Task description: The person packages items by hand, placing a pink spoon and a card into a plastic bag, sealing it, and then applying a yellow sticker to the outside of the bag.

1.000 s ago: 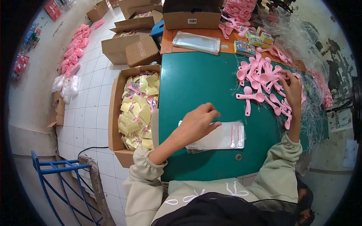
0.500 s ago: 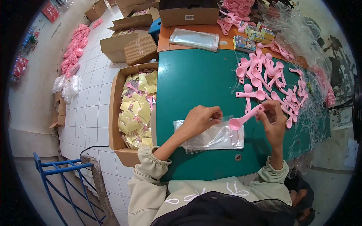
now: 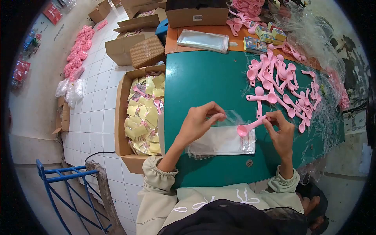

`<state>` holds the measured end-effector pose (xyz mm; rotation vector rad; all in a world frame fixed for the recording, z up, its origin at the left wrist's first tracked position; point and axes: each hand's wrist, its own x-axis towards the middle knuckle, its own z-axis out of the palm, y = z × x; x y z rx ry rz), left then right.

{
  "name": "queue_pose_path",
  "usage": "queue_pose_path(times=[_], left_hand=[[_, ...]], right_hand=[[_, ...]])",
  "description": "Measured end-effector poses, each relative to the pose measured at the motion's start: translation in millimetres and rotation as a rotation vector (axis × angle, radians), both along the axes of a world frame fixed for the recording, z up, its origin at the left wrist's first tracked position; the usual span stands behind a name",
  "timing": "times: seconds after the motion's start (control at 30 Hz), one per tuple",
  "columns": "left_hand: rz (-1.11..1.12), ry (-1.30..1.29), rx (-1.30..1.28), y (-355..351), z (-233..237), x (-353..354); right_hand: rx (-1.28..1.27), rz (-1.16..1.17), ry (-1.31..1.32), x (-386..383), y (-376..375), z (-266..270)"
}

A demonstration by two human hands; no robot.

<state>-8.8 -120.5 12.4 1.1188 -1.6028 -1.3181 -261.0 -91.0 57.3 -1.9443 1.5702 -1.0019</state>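
Note:
My right hand (image 3: pixel 280 134) pinches a pink measuring spoon (image 3: pixel 243 130) by the end of its handle, its bowl pointing left. To the left, my left hand (image 3: pixel 200 122) has thumb and fingers closed on a clear plastic bag (image 3: pixel 234 117), whose open-looking end stretches toward the spoon bowl. Below both hands lies a stack of clear plastic bags (image 3: pixel 219 143) on the green table (image 3: pixel 203 84). Beyond my right hand spreads a loose pile of pink spoons (image 3: pixel 270 80).
An open cardboard box (image 3: pixel 120 113) full of packets with yellow cards stands left of the table. At the back lie more clear bags (image 3: pixel 203 41), small card boxes (image 3: pixel 254 45) and a brown box (image 3: pixel 197 17). Loose plastic wrap (image 3: pixel 313 29) hangs along the right side.
My left hand has lifted a clear bag off the stack. The spoon in my right hand has come slightly lower and left, its bowl close to the bag.

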Motion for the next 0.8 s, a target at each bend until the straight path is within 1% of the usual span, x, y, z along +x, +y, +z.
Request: queue_pose_path(times=[0.1, 0.2, 0.3, 0.4, 0.5, 0.6, 0.7, 0.8], left_hand=[[-0.056, 0.129, 0.212, -1, -2, 5], [-0.100, 0.187, 0.304, 1, 2, 3], [-0.118, 0.200, 0.329, 2, 1, 0], [-0.104, 0.205, 0.348, 4, 9, -2], [-0.094, 0.300, 0.343, 5, 3, -3], [-0.100, 0.189, 0.265, 5, -2, -3], [-0.232, 0.185, 0.216, 6, -7, -5], [-0.332, 0.160, 0.333, 8, 3, 1]], right_hand=[[-0.036, -0.058, -0.083, -2, -5, 2], [-0.146, -0.104, -0.341, -3, -13, 2], [-0.177, -0.071, -0.402, 6, -13, 11], [-0.120, 0.006, -0.446, 16, -10, 16], [-0.095, 0.017, -0.412, 19, -10, 15], [-0.028, 0.069, -0.428, 23, -11, 17], [0.002, 0.141, -0.403, 24, -15, 17], [0.058, 0.130, -0.469, 28, -16, 28]])
